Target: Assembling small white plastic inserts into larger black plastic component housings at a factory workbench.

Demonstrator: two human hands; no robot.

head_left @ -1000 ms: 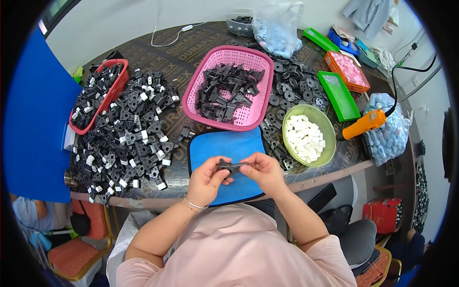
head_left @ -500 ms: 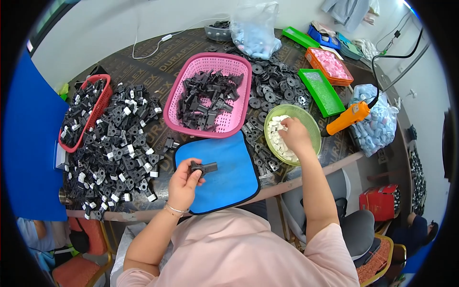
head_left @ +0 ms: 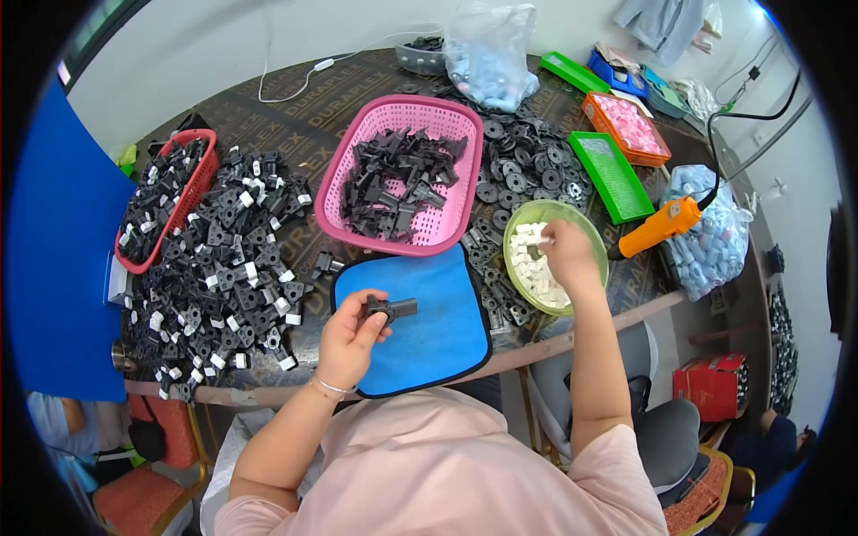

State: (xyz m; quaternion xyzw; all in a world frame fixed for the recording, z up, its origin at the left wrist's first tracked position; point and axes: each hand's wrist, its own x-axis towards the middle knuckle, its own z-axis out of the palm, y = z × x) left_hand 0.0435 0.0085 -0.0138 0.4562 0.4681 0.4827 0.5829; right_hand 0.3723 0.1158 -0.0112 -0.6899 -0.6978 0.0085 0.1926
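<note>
My left hand (head_left: 351, 339) grips a black plastic part (head_left: 404, 308) with a short bar sticking out to the right, held over the near half of a blue mat (head_left: 429, 344). To the right, my right hand (head_left: 572, 255) is over a light green basket (head_left: 590, 234) of small white plastic pieces (head_left: 539, 279). Its fingers are pinched together just above the pieces; whatever sits between the fingertips is hidden. Beyond the mat stands a pink basket (head_left: 332, 192) with black plastic parts (head_left: 398, 179) inside.
Black parts with white ends (head_left: 237, 268) are heaped at the left, beside a red basket (head_left: 204, 170). Black discs (head_left: 527, 161) lie behind the green basket. An orange electric screwdriver (head_left: 657, 230) hangs at the right, near a bag of light blue pieces (head_left: 710, 246) and a green tray (head_left: 612, 179).
My right hand's fingertips have pulled back a little from the white pieces and drawn together. My left hand still holds the black part over the mat. The whole view has shifted slightly.
</note>
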